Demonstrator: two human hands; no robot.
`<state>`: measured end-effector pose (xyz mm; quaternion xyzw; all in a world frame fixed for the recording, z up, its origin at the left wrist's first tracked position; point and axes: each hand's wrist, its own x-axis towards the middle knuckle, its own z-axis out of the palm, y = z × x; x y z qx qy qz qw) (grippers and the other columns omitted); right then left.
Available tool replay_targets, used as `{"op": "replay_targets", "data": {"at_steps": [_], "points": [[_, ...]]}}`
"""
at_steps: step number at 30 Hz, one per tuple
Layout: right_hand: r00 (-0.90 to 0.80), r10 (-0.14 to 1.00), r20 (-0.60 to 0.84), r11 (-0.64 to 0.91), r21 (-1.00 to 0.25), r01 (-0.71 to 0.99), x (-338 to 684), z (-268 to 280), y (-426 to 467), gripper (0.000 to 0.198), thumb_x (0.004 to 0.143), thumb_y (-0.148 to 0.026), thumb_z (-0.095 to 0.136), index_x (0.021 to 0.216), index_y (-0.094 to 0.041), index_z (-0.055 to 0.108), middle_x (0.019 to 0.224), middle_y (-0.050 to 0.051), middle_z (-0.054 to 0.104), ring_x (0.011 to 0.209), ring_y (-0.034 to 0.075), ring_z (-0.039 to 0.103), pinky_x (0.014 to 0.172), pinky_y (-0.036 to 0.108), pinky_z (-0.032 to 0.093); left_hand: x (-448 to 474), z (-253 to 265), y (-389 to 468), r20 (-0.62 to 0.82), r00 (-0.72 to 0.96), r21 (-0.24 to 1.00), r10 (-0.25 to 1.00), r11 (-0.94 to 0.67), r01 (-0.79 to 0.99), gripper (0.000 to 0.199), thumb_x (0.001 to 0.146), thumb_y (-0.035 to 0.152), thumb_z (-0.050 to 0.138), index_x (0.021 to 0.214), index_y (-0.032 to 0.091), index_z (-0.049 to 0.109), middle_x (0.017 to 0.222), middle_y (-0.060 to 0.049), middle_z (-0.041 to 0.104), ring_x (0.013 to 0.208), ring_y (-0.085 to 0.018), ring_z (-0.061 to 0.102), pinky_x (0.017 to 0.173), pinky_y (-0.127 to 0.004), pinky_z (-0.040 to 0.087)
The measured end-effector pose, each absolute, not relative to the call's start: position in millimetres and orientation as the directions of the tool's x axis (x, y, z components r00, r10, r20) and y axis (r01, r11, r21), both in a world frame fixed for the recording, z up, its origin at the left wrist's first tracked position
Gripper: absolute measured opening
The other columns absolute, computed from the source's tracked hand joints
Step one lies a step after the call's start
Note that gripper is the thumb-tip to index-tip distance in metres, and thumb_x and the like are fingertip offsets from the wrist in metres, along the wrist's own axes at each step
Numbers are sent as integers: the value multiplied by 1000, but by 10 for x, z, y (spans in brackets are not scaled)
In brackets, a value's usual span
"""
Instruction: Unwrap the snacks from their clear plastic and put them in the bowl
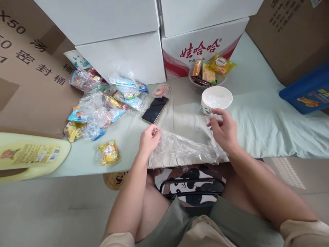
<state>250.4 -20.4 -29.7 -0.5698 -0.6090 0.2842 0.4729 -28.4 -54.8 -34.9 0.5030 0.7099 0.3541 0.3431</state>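
Note:
My left hand [149, 140] is closed on a gathered end of a clear plastic bag [185, 148], which lies crumpled along the front of the cloth. To the right, my right hand [224, 129] is pinched close to a white paper bowl [217, 99]. A tiny whitish bit shows at its fingertips, too small to name. Clear crumpled plastic is visible inside the bowl. Just beyond my left hand lies a black smartphone [155, 109], with a pink wrapped snack [160, 90] behind it.
Wrapped snacks [97, 106] are heaped at left, and a yellow packet [109, 152] lies nearer. Behind the paper bowl stands a clear bowl [197, 87] of snacks. White cartons [123, 55] line the back. A yellow jug [33, 154] and blue container [305, 94] flank the surface.

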Motion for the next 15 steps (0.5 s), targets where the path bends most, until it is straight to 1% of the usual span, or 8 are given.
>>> {"op": "replay_targets", "data": {"at_steps": [2,3,4,6,8,10,12,15], "points": [[110,947,301,244,-900,361,2499,-256,-266,22,93,-38,58,109,-23,62,87,4,70,66,18,70,59,33,53,-252,-343,-553,-196,-232,878,953,276,392,13,79,33,64,78,22,59,62,3,64,46,-12,56,50,-25,43],[64,951,302,265,-905,333,2488,-239,-301,23,93,-39,59,108,-23,63,82,3,70,66,18,70,57,32,53,-235,-330,-556,-225,-223,891,948,293,346,14,78,34,65,79,21,59,62,2,65,46,-13,57,49,-24,42],[-21,959,284,276,-908,315,2468,-226,-337,24,93,-40,60,108,-22,64,81,3,70,66,18,69,56,31,53,-217,-315,-557,-252,-214,901,944,310,303,17,77,36,67,80,21,60,63,1,66,47,-13,58,48,-24,42],[-266,940,215,297,-899,322,2398,-221,-398,24,93,-39,60,108,-22,67,86,5,73,68,17,69,59,31,54,-185,-291,-557,-307,-178,912,935,342,226,22,76,39,70,84,20,62,68,-1,69,51,-14,62,47,-23,41],[-477,863,167,361,-865,349,2295,-246,-439,22,95,-35,58,105,-21,71,93,7,75,75,17,70,69,31,56,-161,-283,-556,-353,-134,908,926,373,188,27,76,43,70,88,19,64,75,-3,72,57,-15,65,47,-23,41],[-584,798,148,420,-831,364,2180,-291,-458,23,96,-31,55,107,-20,72,100,8,74,80,16,69,75,31,55,-153,-293,-555,-372,-100,901,923,385,200,29,78,45,68,89,18,66,79,-4,73,61,-16,65,49,-23,41],[-611,784,107,430,-804,411,2085,-332,-461,26,97,-29,53,111,-19,71,105,9,71,75,15,67,75,31,54,-169,-309,-550,-323,-80,903,943,332,273,28,81,45,64,87,18,67,77,-3,72,63,-16,64,52,-24,42],[-607,794,-5,410,-733,543,2031,-341,-437,25,94,-25,57,112,-19,72,103,9,68,71,14,64,74,31,51,-250,-323,-530,-94,-103,868,990,132,478,21,83,39,61,81,19,67,69,0,66,65,-15,60,61,-25,44]]}}
